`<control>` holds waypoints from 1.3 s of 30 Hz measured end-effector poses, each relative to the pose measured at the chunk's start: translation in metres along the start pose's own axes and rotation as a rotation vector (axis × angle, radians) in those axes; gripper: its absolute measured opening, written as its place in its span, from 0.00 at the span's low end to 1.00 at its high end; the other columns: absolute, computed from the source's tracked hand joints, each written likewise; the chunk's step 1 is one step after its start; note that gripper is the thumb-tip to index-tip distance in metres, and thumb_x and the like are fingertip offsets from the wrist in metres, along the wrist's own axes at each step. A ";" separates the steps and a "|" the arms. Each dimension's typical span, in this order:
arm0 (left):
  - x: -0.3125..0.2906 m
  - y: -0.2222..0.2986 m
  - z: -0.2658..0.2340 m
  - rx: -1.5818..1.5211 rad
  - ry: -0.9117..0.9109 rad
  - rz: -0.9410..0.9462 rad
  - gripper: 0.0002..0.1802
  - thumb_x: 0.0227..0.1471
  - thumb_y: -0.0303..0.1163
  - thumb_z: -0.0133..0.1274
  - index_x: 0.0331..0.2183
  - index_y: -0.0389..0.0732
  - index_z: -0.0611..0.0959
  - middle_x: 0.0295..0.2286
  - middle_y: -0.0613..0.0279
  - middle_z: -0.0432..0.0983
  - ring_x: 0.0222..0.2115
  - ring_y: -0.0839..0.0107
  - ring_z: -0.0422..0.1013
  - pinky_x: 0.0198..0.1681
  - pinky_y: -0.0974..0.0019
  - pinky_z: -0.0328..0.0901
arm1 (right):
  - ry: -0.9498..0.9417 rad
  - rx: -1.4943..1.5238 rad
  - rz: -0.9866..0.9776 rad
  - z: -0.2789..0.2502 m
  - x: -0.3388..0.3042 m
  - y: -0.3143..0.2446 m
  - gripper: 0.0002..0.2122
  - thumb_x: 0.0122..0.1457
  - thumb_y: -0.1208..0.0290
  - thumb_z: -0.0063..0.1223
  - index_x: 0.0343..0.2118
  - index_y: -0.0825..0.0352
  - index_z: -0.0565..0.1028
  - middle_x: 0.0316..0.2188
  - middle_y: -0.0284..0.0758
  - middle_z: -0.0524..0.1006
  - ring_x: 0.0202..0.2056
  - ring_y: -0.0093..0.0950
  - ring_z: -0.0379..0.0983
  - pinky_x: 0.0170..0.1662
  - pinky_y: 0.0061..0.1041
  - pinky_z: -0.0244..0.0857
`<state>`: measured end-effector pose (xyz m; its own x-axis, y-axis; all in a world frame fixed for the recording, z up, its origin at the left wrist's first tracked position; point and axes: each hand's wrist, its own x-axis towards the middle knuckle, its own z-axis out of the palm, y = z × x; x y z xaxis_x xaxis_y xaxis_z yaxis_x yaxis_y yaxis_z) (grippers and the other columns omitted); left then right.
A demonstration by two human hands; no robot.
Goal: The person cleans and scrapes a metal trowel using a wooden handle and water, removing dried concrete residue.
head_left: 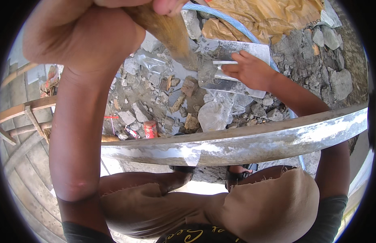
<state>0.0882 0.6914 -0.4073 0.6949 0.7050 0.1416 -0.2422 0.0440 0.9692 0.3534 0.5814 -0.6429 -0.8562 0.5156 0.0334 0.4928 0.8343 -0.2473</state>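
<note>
Close in at the upper left, my left hand (97,34) is closed round a brown, tapered, wood-like piece (165,34). Its lower end is blurred, and I cannot make out what kind of tool it is. At the upper right, my right hand (253,71) grips the handle of a flat, rectangular metal plastering trowel (248,50). The trowel's grey, smeared plate lies over the rubble, and the far end of the brown piece appears beside its left edge. Both arms reach past a long, curved-looking ledge.
The white-smeared ledge (244,146) crosses in front of my knees. Broken stones (141,111), clear plastic bags (214,115) and a red can-like thing (150,129) litter the ground. Behind lie a blue hose (232,20) and brown sheeting (269,16). Wooden poles (30,109) stand left.
</note>
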 end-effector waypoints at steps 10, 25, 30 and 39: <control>0.004 0.006 0.003 0.004 -0.001 -0.004 0.14 0.48 0.38 0.55 0.31 0.44 0.68 0.21 0.68 0.65 0.22 0.74 0.66 0.28 0.71 0.65 | -0.023 -0.129 -0.128 -0.011 0.017 -0.018 0.11 0.53 0.69 0.52 0.37 0.58 0.83 0.42 0.16 0.75 0.46 0.24 0.63 0.51 0.24 0.57; 0.011 0.001 0.008 -0.036 -0.039 0.008 0.14 0.49 0.38 0.55 0.32 0.43 0.68 0.21 0.68 0.66 0.22 0.74 0.66 0.28 0.71 0.66 | -0.034 0.157 0.018 0.010 0.046 -0.055 0.17 0.55 0.73 0.52 0.49 0.59 0.80 0.51 0.19 0.75 0.47 0.27 0.63 0.53 0.27 0.55; 0.012 0.006 0.010 -0.017 -0.037 -0.002 0.14 0.49 0.38 0.55 0.33 0.43 0.68 0.21 0.67 0.66 0.22 0.74 0.66 0.28 0.71 0.66 | 0.150 0.243 0.126 0.016 0.018 -0.053 0.15 0.53 0.75 0.53 0.44 0.62 0.81 0.47 0.23 0.77 0.48 0.29 0.63 0.51 0.29 0.56; 0.020 0.002 0.014 -0.027 -0.055 0.010 0.14 0.50 0.37 0.55 0.34 0.42 0.68 0.22 0.67 0.66 0.22 0.74 0.66 0.28 0.71 0.66 | 0.057 0.526 0.235 0.008 0.021 -0.047 0.18 0.51 0.76 0.60 0.47 0.60 0.80 0.51 0.26 0.78 0.48 0.32 0.64 0.53 0.37 0.52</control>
<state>0.1110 0.6960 -0.3995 0.7282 0.6657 0.1628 -0.2667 0.0564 0.9621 0.3109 0.5512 -0.6386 -0.7162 0.6971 -0.0324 0.5128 0.4942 -0.7020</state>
